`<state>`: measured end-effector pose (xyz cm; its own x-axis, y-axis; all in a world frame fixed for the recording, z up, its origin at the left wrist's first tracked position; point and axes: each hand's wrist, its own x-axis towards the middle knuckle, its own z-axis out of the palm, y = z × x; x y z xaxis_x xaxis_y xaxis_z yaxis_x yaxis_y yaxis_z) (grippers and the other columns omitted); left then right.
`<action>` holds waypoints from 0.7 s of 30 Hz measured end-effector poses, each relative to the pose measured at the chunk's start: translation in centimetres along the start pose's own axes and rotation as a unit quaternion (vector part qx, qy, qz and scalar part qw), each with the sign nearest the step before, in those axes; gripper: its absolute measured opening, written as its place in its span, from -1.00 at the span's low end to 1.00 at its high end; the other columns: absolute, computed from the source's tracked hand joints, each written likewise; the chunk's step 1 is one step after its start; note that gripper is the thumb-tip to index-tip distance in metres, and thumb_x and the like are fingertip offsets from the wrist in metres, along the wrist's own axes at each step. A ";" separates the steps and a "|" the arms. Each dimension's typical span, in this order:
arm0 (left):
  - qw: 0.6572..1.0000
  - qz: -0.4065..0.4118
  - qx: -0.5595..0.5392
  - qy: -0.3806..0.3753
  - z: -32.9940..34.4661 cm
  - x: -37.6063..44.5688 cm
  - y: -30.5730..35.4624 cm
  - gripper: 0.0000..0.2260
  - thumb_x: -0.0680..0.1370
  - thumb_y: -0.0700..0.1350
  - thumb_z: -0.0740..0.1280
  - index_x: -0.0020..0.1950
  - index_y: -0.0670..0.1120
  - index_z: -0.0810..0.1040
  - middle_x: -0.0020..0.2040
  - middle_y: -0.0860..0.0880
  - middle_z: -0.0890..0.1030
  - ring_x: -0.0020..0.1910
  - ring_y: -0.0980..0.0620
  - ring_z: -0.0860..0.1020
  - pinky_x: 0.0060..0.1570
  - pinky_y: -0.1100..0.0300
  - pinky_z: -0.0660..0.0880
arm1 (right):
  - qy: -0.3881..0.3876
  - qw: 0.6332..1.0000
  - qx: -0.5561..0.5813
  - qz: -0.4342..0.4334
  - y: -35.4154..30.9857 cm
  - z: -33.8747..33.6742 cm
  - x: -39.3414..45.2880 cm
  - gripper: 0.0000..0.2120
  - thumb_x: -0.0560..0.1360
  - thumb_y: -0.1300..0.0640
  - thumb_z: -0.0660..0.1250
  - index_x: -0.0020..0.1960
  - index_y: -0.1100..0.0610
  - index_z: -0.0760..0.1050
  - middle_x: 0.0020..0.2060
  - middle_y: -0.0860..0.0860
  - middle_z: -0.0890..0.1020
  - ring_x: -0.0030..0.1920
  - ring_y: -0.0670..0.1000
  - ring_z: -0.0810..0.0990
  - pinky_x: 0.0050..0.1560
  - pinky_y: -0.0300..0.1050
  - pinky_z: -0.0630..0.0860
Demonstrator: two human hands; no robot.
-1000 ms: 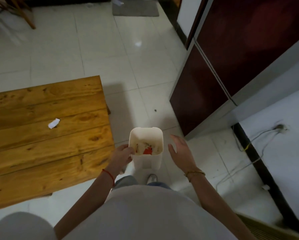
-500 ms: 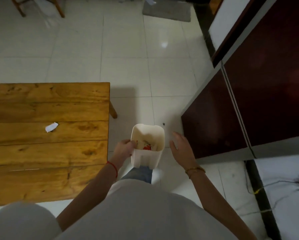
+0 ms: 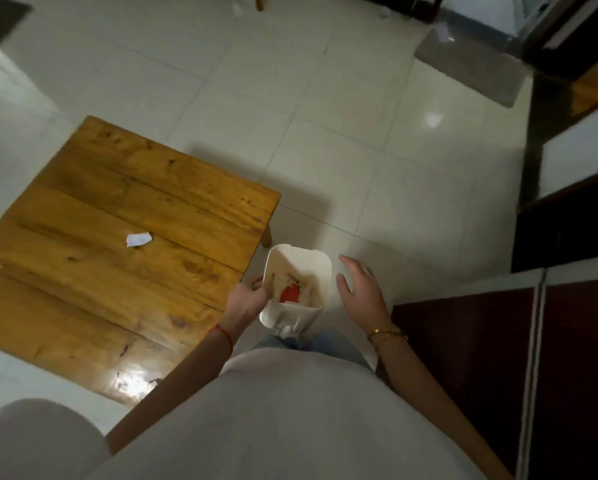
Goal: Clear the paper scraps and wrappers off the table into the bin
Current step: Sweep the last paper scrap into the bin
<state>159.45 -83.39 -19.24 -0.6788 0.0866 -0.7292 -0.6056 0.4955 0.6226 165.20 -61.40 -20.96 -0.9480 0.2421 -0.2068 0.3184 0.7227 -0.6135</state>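
A small white bin (image 3: 320, 263) hangs just off the right edge of the wooden table (image 3: 93, 271), held above the tiled floor. Inside it lie pale paper scraps and a red wrapper (image 3: 289, 293). My left hand (image 3: 247, 299) grips the bin's left rim, fingers hooked over the edge. To the right of the bin my right hand (image 3: 361, 289) hovers with fingers spread, close to its side but apart from it. One white paper scrap (image 3: 138, 239) lies on the table's middle plank.
A dark red cabinet (image 3: 519, 358) stands close on my right. White floor tiles (image 3: 325, 150) stretch ahead. A grey mat (image 3: 470, 69) lies at the far right near a dark doorway. A chair leg (image 3: 259, 3) shows at the top edge.
My view has swung left, so the table now sits at an angle. The bin stays in my left hand beside the table's edge. The right hand stays open next to it.
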 end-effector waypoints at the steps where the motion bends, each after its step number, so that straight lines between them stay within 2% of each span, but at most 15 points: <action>1: 1.000 -0.005 -0.015 0.016 -0.2 0.3 0.2 -0.61 0.50 -0.08 0.27 0.31 -0.13 0.52 0.15 -0.15 0.63 0.08 -0.12 0.56 0.14 0.04 0.51 | -0.017 1.000 -0.006 -0.013 -0.4 -0.1 1.6 -0.61 0.59 0.12 0.18 0.41 0.16 0.35 0.36 0.07 0.44 0.37 0.03 0.36 0.39 -0.12 0.27; 4: 0.996 -0.012 -0.061 0.059 -0.7 1.1 0.5 -0.64 0.52 -0.05 0.26 0.31 -0.04 0.54 0.11 -0.06 0.65 0.05 -0.04 0.56 0.13 0.13 0.49 | -0.068 0.995 -0.028 -0.061 -1.8 -0.2 5.9 -0.60 0.60 0.10 0.17 0.41 0.14 0.34 0.37 0.06 0.42 0.38 0.02 0.34 0.39 -0.08 0.29; 6: 0.992 -0.025 -0.080 0.091 -0.8 1.1 0.5 -0.68 0.54 0.03 0.25 0.26 0.02 0.56 0.00 0.02 0.64 0.02 -0.01 0.56 0.03 0.20 0.46 | -0.107 0.988 -0.045 -0.101 -2.6 -0.1 8.5 -0.60 0.60 0.09 0.17 0.42 0.13 0.33 0.37 0.06 0.42 0.39 0.03 0.34 0.37 -0.09 0.28; 11: 0.973 -0.090 -0.148 0.153 -0.4 1.7 0.2 -0.60 0.42 -0.07 0.26 0.26 0.04 0.55 -0.06 -0.01 0.60 -0.08 -0.02 0.50 -0.13 0.24 0.40 | -0.198 0.961 -0.078 -0.179 -4.0 0.7 14.2 -0.59 0.60 0.06 0.17 0.43 0.10 0.32 0.36 0.05 0.43 0.38 0.04 0.36 0.32 -0.12 0.29; 14: 0.951 -0.119 -0.208 0.194 0.6 2.0 0.0 -0.63 0.40 -0.12 0.29 0.19 -0.03 0.60 -0.05 -0.07 0.63 -0.06 -0.08 0.54 -0.06 0.16 0.51 | -0.257 0.931 -0.108 -0.235 -5.0 1.6 17.4 -0.59 0.61 0.05 0.16 0.43 0.07 0.32 0.37 0.04 0.42 0.37 0.02 0.37 0.26 -0.21 0.26; 16: 0.931 -0.126 -0.251 0.233 1.7 2.1 -0.2 -0.70 0.38 -0.09 0.29 0.08 0.02 0.63 -0.11 -0.01 0.64 -0.11 0.02 0.58 -0.22 0.33 0.50 | -0.294 0.911 -0.113 -0.265 -5.8 2.3 19.1 -0.59 0.61 0.04 0.16 0.44 0.07 0.31 0.38 0.03 0.41 0.36 0.02 0.38 0.25 -0.21 0.27; 18: 0.910 -0.135 -0.290 0.265 2.8 2.4 -0.2 -0.73 0.45 -0.11 0.32 0.12 0.02 0.62 -0.11 0.05 0.62 -0.18 0.16 0.56 -0.33 0.49 0.41 | -0.323 0.892 -0.119 -0.291 -6.6 3.1 20.5 -0.59 0.61 0.04 0.15 0.44 0.08 0.30 0.39 0.03 0.39 0.36 0.02 0.38 0.26 -0.19 0.28; 19: 0.901 -0.139 -0.304 0.276 3.4 2.5 -0.3 -0.71 0.47 -0.12 0.32 0.17 0.01 0.61 -0.07 0.04 0.62 -0.18 0.16 0.56 -0.27 0.46 0.43 | -0.334 0.883 -0.125 -0.304 -6.9 3.6 21.0 -0.59 0.61 0.04 0.15 0.44 0.08 0.30 0.40 0.03 0.38 0.36 0.02 0.38 0.27 -0.17 0.29; 21: 0.888 -0.156 -0.320 0.291 4.3 2.8 -0.4 -0.67 0.48 -0.09 0.31 0.24 0.03 0.58 -0.02 0.03 0.61 -0.07 0.05 0.55 -0.07 0.27 0.45 | -0.353 0.866 -0.136 -0.327 -7.3 4.4 21.9 -0.59 0.62 0.04 0.15 0.45 0.07 0.29 0.42 0.03 0.36 0.38 0.03 0.37 0.31 -0.11 0.32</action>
<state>159.56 -79.60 -22.80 -0.4238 -0.5222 -0.7401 -0.7868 -0.1925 0.5864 142.09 -64.20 -24.41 -0.6577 -0.6635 -0.3566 -0.3888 0.7045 -0.5938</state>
